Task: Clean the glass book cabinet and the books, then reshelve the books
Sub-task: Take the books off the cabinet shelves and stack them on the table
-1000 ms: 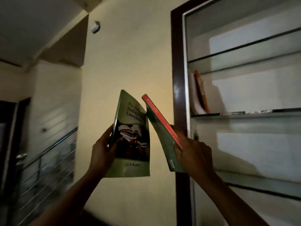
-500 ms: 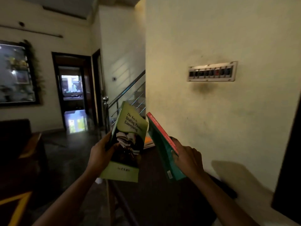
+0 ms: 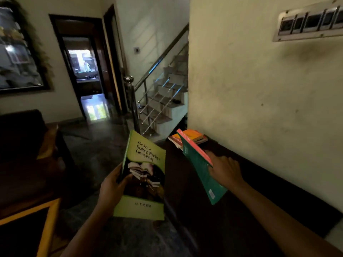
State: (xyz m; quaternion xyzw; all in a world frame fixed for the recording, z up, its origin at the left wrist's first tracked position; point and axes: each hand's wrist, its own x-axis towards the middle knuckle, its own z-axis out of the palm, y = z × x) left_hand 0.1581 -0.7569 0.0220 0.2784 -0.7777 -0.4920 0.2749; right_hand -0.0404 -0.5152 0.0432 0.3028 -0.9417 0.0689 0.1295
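Books fill both hands: my left fingers (image 3: 116,176) clasp the green book (image 3: 144,175) by its spine, right fingers (image 3: 216,160) pinch the teal book (image 3: 198,164), its long axis aimed at the stack (image 3: 193,137) on the desk (image 3: 259,173), nearer my right.

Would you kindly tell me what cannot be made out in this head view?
Head view:
1. teal book: front cover turned away from the camera.
2. book stack: partly hidden behind the teal book.
3. left hand: fingers hidden behind the green book.
4. switch panel: cut off by the right edge.
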